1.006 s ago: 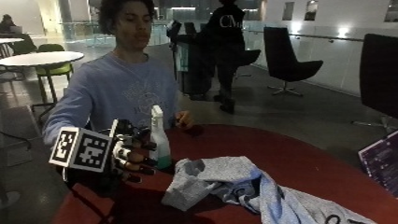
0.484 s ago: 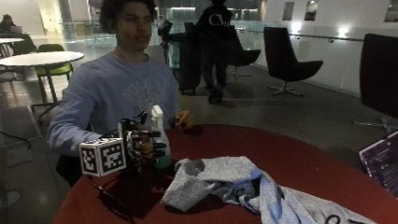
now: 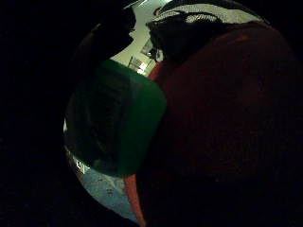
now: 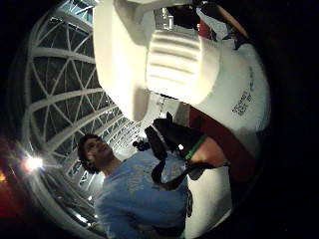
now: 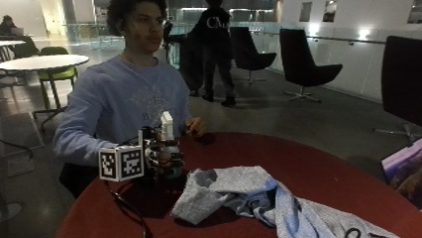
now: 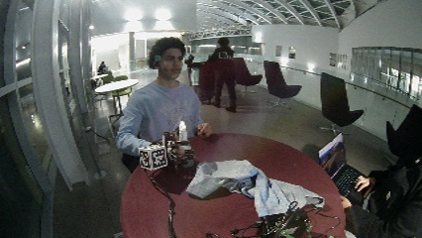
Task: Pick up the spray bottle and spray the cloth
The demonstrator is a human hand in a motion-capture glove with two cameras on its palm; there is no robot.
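Grey cloth (image 5: 257, 198) lay crumpled on red table (image 5: 316, 168). Outside view: spray bottle (image 5: 167, 148) stood upright just beside cloth, gloved right hand (image 5: 161, 158) curled round its body. Wide view: same, bare hand (image 6: 203, 130) rested on table beyond bottle. Palm views: white nozzle head (image 4: 164, 59), green base (image 3: 118, 123) close against palm. Advice: lift straight, aim nozzle at cloth before squeezing trigger.

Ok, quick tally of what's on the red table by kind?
Spray bottles: 1, held by the gloved right hand
Cloths: 1, grey-blue
Laptops: 1, at the table's edge
Total: 3, leaving out the cable tangle.
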